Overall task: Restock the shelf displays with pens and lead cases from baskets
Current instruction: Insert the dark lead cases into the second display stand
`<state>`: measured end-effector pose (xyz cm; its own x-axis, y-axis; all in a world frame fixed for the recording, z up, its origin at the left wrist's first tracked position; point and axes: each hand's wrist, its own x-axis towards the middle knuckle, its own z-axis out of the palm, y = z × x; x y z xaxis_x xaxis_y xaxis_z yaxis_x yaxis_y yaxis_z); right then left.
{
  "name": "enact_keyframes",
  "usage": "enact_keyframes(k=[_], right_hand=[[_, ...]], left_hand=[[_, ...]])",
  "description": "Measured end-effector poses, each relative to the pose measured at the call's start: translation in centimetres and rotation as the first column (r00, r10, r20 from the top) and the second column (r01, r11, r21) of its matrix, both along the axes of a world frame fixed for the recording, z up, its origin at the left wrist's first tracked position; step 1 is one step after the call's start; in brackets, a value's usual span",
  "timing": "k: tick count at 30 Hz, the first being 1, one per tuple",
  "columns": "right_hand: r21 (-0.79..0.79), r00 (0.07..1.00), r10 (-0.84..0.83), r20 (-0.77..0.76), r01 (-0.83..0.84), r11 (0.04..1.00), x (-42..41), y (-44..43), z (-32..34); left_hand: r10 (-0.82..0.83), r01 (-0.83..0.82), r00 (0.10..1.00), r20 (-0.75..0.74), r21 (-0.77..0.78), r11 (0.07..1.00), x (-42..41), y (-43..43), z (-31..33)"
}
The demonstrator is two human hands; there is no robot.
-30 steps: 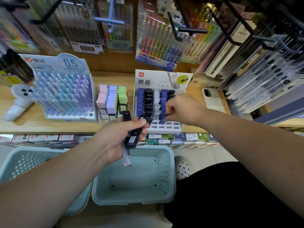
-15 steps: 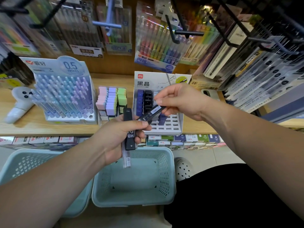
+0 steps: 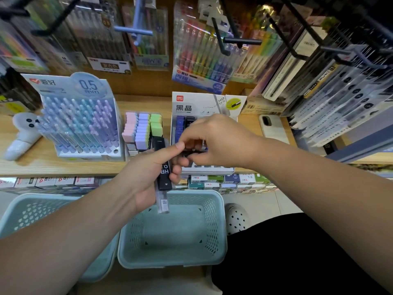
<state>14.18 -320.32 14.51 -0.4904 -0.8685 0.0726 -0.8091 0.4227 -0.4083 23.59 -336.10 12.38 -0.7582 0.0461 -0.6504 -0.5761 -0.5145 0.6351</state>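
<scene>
A black lead case (image 3: 163, 167), long axis upright with its top end toward the lead display (image 3: 204, 104), is gripped in the left hand (image 3: 144, 175) before that display; a second dark case (image 3: 192, 153) is pinched by the right hand (image 3: 219, 141).

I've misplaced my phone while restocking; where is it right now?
Head view: the white phone lies on the wooden shelf, on the right, just past the lead case display and beyond the right hand.
</scene>
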Motion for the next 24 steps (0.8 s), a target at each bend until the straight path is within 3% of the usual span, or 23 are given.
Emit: enact_keyframes(k=[5,8,12,17,24], right_hand=[[0.048,0.934,-0.295,0.203,0.292,0.955,-1.6,1.5,-0.2],[-0.039,0.812,-0.504,0.294,0.537,0.843,-4.1,4.3,-1.1],[-0.134,0.674,-0.682,0.283,0.732,0.668,-6.6,7.1,-3.1],[-0.115,0.677,-0.708,0.200,0.734,0.669,-7.6,7.0,-4.2],[0.041,0.776,-0.613,0.151,0.614,0.788,-7.6,6.1,-6.0]], left_hand=[[0.003,-0.003,1.000,0.023,0.008,1.000,0.1,0.0,0.5],[0.015,-0.016,0.998,0.066,0.017,1.000,0.1,-0.1,0.3],[-0.001,-0.003,0.994,0.108,0.032,0.999,0.2,-0.1,0.0],[0.014,-0.019,0.993,0.117,0.038,0.999,0.1,-0.4,-0.3],[0.019,-0.022,0.992,0.124,0.024,0.999,-0.2,-0.5,-0.7]])
